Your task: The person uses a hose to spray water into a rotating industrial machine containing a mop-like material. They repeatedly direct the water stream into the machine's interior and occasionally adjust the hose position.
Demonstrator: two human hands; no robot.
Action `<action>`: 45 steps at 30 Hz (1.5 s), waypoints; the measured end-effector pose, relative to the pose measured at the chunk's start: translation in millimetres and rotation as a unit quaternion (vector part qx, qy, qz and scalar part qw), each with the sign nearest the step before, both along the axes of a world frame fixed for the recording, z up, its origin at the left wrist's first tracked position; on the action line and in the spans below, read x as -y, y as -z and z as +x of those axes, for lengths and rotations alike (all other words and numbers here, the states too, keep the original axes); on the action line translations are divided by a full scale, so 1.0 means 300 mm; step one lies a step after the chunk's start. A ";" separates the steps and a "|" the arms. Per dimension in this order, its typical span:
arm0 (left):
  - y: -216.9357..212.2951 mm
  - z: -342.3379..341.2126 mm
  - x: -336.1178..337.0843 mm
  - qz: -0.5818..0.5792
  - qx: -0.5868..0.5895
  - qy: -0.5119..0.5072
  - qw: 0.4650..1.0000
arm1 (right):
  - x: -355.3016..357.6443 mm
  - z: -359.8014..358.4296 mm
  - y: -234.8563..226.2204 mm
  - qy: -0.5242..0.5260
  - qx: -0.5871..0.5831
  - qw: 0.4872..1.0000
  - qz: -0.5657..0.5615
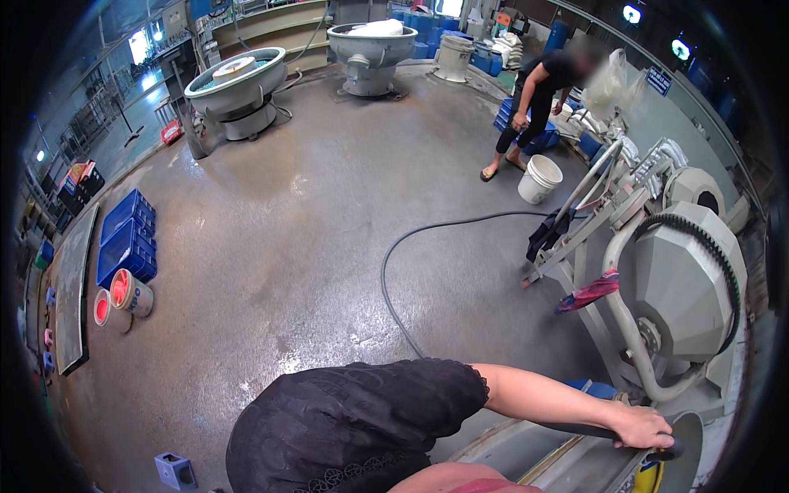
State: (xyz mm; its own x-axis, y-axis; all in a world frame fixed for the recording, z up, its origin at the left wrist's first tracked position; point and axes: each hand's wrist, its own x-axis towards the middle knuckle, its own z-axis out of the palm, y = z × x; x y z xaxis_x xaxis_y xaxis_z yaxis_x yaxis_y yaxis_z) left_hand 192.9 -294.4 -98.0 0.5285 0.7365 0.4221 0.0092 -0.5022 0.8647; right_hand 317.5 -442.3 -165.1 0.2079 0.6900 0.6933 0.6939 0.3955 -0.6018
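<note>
At the lower right, my left hand (643, 427) is closed around a dark hose (575, 429) near its blunt end. My arm reaches there across the lower middle, out of a loose black sleeve (353, 419). The hose end lies beside the pale rim of a round, open vessel (692, 440). Below my hand shows part of a yellow object (649, 476), its kind unclear. A blue container (593, 389) is partly hidden behind my forearm. My right hand is not in view.
A grey tumbling drum (686, 283) with a toothed ring stands at right, a cloth (590, 292) on its frame. Another person (538, 99) stands near a white bucket (540, 179). A hose (386, 271) crosses the wet floor. Blue crates (127, 238) and bowl machines (234, 78) stand at left.
</note>
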 end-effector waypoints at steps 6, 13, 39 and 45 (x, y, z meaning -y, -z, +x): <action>-0.012 -0.010 -0.006 0.008 -0.008 -0.004 1.000 | -0.001 0.037 -0.042 0.014 -0.010 1.000 -0.023; 0.038 0.041 -0.031 0.017 -0.015 -0.005 1.000 | 0.218 0.218 -0.110 0.171 -0.028 0.983 -0.054; -0.045 0.016 -0.049 -0.074 -0.038 0.021 0.996 | 0.651 0.492 -0.311 0.443 0.009 0.872 -0.209; -0.013 0.045 -0.063 -0.020 0.001 0.018 1.000 | 0.641 0.485 -0.303 0.455 0.047 0.856 -0.240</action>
State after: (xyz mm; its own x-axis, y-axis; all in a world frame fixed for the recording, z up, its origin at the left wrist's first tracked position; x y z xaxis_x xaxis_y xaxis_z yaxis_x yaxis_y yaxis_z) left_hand 206.3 -275.3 -94.0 0.5539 0.7338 0.3934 -0.0099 -0.4667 0.8844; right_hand 463.1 -634.5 -74.2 0.7701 0.4817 0.4182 0.6371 -0.6123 -0.4681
